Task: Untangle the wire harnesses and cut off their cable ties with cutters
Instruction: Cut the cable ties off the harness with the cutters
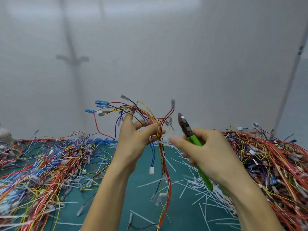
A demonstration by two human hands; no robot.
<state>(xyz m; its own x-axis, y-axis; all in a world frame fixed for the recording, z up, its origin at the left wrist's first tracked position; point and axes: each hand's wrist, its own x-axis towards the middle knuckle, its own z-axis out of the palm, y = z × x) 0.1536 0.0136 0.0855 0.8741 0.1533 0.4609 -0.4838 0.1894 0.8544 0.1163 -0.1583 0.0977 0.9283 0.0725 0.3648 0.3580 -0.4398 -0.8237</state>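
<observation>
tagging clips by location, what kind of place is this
Probably a workshop or factory rework bench: heaps of wire harnesses on a green mat, cut cable ties strewn about, and green-handled cutters in the right hand.

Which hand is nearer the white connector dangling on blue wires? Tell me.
Left. The left hand grips the harness just above the white connector; the right hand, holding green cutters, is farther right.
</observation>
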